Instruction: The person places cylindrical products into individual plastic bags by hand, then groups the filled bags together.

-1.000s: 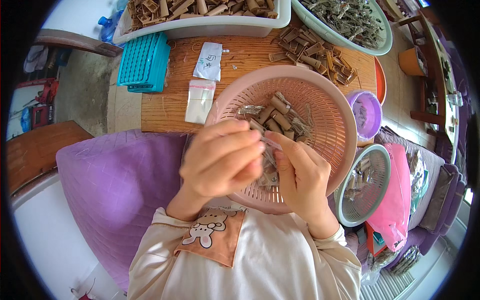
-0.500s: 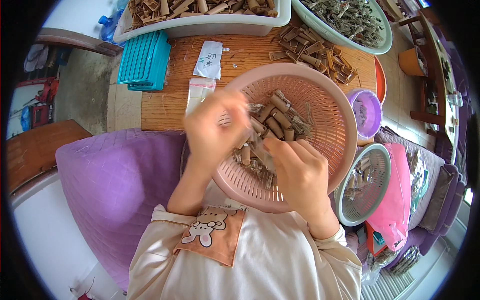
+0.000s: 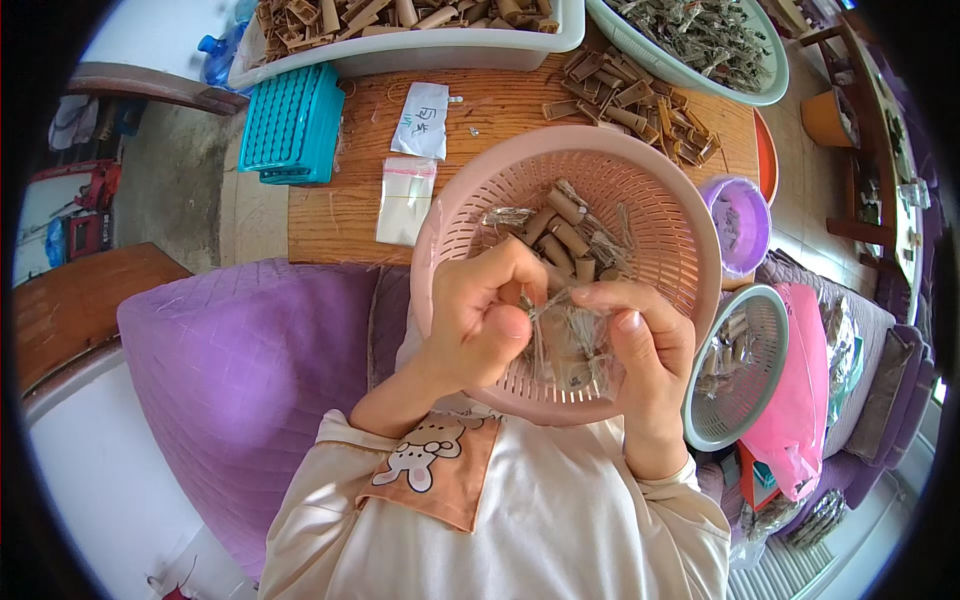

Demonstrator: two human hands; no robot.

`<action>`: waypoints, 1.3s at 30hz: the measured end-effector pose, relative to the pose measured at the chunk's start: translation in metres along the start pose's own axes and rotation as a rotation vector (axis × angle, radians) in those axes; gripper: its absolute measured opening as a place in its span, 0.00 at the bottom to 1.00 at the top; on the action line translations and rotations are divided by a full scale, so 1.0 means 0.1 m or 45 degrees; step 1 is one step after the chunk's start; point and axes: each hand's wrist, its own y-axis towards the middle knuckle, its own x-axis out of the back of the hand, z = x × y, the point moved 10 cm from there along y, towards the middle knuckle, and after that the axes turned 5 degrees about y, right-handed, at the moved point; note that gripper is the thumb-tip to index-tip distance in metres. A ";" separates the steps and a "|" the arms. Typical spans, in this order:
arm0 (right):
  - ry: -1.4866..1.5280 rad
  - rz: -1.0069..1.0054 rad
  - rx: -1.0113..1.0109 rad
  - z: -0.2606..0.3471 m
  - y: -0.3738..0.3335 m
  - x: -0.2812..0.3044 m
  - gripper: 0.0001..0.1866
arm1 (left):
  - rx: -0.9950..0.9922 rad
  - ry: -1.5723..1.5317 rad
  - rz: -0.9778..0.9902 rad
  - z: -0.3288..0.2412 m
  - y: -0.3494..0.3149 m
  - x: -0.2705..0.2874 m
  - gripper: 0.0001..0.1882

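Observation:
A small clear plastic bag (image 3: 568, 345) hangs between my hands, over the near part of the pink slotted basket (image 3: 450, 200). Grey-green dried strands and brown pieces show through its film. My left hand (image 3: 482, 318) has its fingers curled, closed at the bag's upper left edge. On the opposite edge, my right hand (image 3: 648, 335) pinches the film between thumb and fingers. Beyond the fingers, brown half-tube pieces (image 3: 568, 238) and dried plant strands (image 3: 612, 250) lie in the basket. The hands and bag cover part of its contents.
A white tub (image 3: 450, 42) of brown pieces stands behind, next to a pale green basket (image 3: 775, 85) of dried plants. Loose brown pieces (image 3: 640, 105) lie on the table. Nearby are a teal basket (image 3: 290, 125), clear bags (image 3: 406, 205), a purple bowl (image 3: 735, 225) and a grey-green basket (image 3: 775, 345).
My left hand has come down and right toward the bag. My right hand has shifted slightly right, and the bag now shows spread between both hands.

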 end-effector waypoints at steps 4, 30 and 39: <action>0.077 0.068 -0.022 -0.02 -0.01 -0.04 0.12 | 0.030 0.000 0.021 -0.09 0.10 -0.04 0.13; -1.763 -0.674 -0.759 -0.02 -0.86 2.28 0.07 | 0.912 1.527 -0.393 1.36 -0.24 1.73 0.28; -1.106 0.062 -0.204 -0.35 0.34 0.50 0.13 | 0.952 1.406 -0.307 1.54 -0.33 1.67 0.22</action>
